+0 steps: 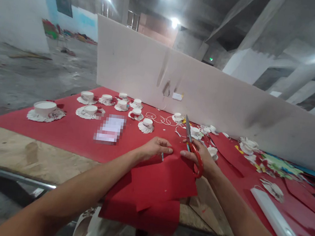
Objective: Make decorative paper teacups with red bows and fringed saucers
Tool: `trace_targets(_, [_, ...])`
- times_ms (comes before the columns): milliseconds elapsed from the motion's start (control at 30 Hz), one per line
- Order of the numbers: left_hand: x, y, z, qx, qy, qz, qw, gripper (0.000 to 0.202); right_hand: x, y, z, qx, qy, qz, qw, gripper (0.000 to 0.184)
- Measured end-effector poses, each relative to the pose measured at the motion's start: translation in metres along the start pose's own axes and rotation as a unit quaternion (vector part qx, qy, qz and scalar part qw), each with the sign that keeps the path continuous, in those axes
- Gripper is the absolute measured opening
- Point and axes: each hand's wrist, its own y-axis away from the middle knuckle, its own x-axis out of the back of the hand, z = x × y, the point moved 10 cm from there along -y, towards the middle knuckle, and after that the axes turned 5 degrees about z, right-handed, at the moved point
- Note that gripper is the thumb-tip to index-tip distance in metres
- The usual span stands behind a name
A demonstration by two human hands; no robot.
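A red sheet of paper [164,183] hangs over the near table edge, partly folded or layered. My left hand [155,149] pinches its upper edge between thumb and fingers. A thin, pale pointed tip [162,157] pokes out below that hand; what it belongs to is hidden. My right hand [200,157] is closed around the red-handled scissors [197,161], whose blades point up and away. Its thumb reaches towards the paper's upper edge, and whether it touches the sheet I cannot tell. A small blue piece shows by the fingers there.
Several white paper cups on frilled saucers [45,108] stand across the red-covered table [78,139]. A blurred phone-like rectangle [110,129] lies left of centre. On the right are a white power bank-like device [275,216] and paper cutouts [279,164]. A pale board [141,63] rises behind.
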Motion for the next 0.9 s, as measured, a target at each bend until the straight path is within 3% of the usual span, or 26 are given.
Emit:
trace_targets(67, [0.011, -0.003, -0.001, -0.007, -0.003, 0.044, 0.999, 0.024, 0.001, -0.005, 0.005, 0.0, -0.03, -0.002, 1.0, 0.045])
trace_targets(133, [0.015, -0.006, 0.003, -0.007, -0.026, 0.054, 0.998, 0.024, 0.006, -0.011, 0.007, 0.012, -0.009, 0.004, 1.0, 0.044])
trace_targets(200, [0.011, -0.01, 0.01, -0.001, -0.061, 0.023, 0.998, 0.024, 0.012, -0.016, 0.006, 0.023, 0.035, 0.001, 0.999, 0.044])
trace_targets(333, [-0.011, -0.018, 0.029, 0.007, -0.145, -0.077, 0.986, 0.025, 0.008, -0.027, -0.011, 0.054, 0.106, -0.064, 0.991, 0.046])
trace_targets(433, [-0.02, -0.025, 0.037, 0.015, -0.147, -0.085, 0.985, 0.023, 0.011, -0.038, -0.024, 0.058, 0.123, -0.077, 0.988, 0.045])
trace_targets(500, [-0.016, -0.031, 0.037, 0.026, -0.118, -0.037, 0.992, 0.023, 0.029, -0.048, -0.03, 0.042, 0.114, -0.025, 0.992, 0.045])
trace_targets(567, [-0.003, -0.035, 0.034, 0.034, -0.08, 0.047, 0.995, 0.024, 0.057, -0.05, -0.038, 0.039, 0.092, 0.064, 0.993, 0.049])
trace_targets(667, [0.019, -0.036, 0.029, 0.034, -0.036, 0.165, 0.985, 0.026, 0.09, -0.027, -0.052, 0.048, 0.015, 0.17, 0.984, 0.054])
trace_targets(733, [0.027, -0.036, 0.029, 0.022, -0.013, 0.21, 0.977, 0.027, 0.089, 0.002, -0.054, 0.034, -0.087, 0.177, 0.98, 0.051])
trace_targets(800, [0.029, -0.033, 0.034, -0.001, 0.001, 0.24, 0.971, 0.027, 0.067, 0.034, -0.047, -0.011, -0.18, 0.131, 0.975, 0.045])
trace_targets(900, [0.023, -0.021, 0.044, -0.028, 0.006, 0.276, 0.961, 0.025, 0.047, 0.081, -0.025, -0.078, -0.21, 0.127, 0.966, 0.047])
